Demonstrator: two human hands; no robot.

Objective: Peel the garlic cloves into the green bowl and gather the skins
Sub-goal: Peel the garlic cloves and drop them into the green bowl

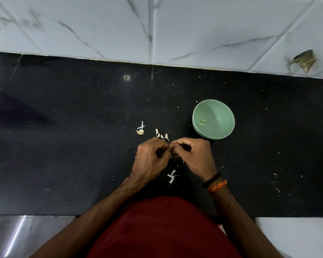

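My left hand (151, 158) and my right hand (193, 156) meet fingertip to fingertip over the black counter, both pinching a small garlic clove (170, 146) that is mostly hidden between them. The green bowl (220, 108) stands just up and right of my right hand and holds two peeled cloves (202, 122). A few unpeeled cloves or skins (162, 135) lie just beyond my fingers. The garlic root stub with skin (140, 130) sits to the left of them. A loose white skin (172, 176) lies between my wrists.
The black counter (82, 146) ends at a white marbled tile wall (157, 28) behind. Small white skin flecks dot the counter to the right (276, 183). A brownish chipped hole (305, 61) marks the wall at the far right. The counter's front edge is near my red shirt.
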